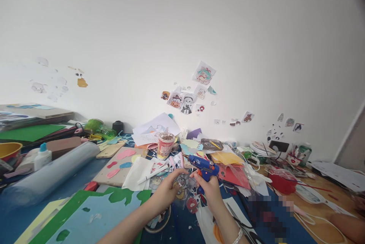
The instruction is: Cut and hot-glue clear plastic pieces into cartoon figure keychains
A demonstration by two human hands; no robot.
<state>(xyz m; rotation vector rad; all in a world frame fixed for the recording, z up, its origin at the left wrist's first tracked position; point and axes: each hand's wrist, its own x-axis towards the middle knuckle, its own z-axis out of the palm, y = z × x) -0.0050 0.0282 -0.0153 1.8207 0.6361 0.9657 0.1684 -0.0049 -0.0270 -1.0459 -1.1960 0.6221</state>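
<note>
The glue gun (203, 164) was at the middle of the crowded table, in the grasp of the right hand (207, 185), its nozzle (186, 156) aimed leftward over the clutter (a small light showed on its side). Just beside it, the left hand (169, 187) pinched a clear piece (181, 184), its outline partly hidden by the fingers. Good handling, as I judged it, called for holding that piece by its edge, fingertips well away from the hot tip, the nozzle close to the surface and the trigger squeezed lightly.

Counted outward: one gun, one nozzle, one clear piece. Beyond the hands stood one cup (165, 146). To its left, one board (124, 173) bore two pink cutouts (125, 154), one red (112, 164) and one blue (125, 165). Farther left were one roll (57, 175) of film and one bottle (42, 159) with a blue cap.
</note>
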